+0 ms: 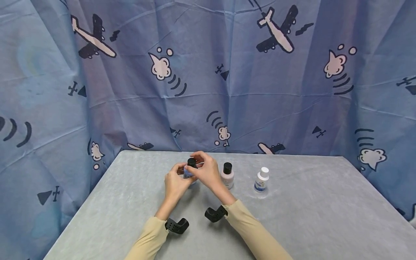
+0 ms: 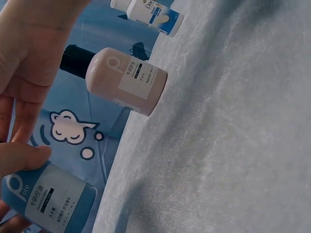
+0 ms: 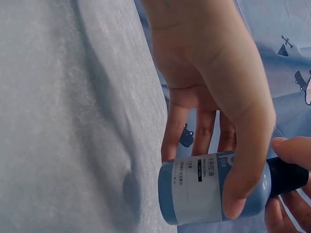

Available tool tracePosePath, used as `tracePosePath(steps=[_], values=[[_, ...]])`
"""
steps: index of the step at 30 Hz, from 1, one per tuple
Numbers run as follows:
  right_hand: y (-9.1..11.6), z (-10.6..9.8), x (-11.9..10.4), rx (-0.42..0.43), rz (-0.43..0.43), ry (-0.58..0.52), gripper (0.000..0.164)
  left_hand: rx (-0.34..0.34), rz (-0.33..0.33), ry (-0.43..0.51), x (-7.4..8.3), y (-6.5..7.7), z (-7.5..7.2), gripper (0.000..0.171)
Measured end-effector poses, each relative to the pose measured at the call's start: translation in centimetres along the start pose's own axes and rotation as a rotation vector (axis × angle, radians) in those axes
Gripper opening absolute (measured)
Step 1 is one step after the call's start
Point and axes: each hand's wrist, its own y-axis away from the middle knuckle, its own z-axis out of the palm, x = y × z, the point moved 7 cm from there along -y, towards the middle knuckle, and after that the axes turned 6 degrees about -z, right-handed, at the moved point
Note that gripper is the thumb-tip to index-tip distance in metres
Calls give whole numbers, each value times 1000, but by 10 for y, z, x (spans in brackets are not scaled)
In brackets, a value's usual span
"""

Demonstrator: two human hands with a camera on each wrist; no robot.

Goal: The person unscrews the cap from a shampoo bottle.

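A blue bottle (image 3: 194, 189) with a white label and a black cap (image 1: 191, 162) is held up between both hands. My left hand (image 1: 175, 183) grips its body, thumb (image 3: 238, 201) across the shoulder and fingers behind. From the other side my right hand (image 1: 208, 172) pinches the cap with thumb and fingers; part of the cap is hidden. The bottle's base stands apart from its shadow on the table in the right wrist view. Just right of my right hand, a pale pink bottle (image 2: 124, 80) with a black cap stands upright.
Farther right stands a small white bottle (image 1: 261, 180) with a white cap and a blue-and-white label. All is on a pale grey table (image 1: 308, 209). Behind it hangs a blue curtain (image 1: 201, 79) printed with planes and clouds. Each wrist wears a black camera mount (image 1: 177, 226).
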Motion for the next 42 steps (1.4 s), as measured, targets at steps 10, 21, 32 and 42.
tracePosePath(steps=[10,21,32,42], values=[[-6,-2,-1,-28,18,38,33,3,44,23,4,-4,-4,51],[-5,1,0,-40,30,19,29,-43,96,20,1,-5,-5,50],[-2,10,-2,-191,25,-51,33,-129,45,-3,-7,-5,-6,51],[1,9,1,-177,38,31,38,-128,34,-56,-7,-4,-10,49]])
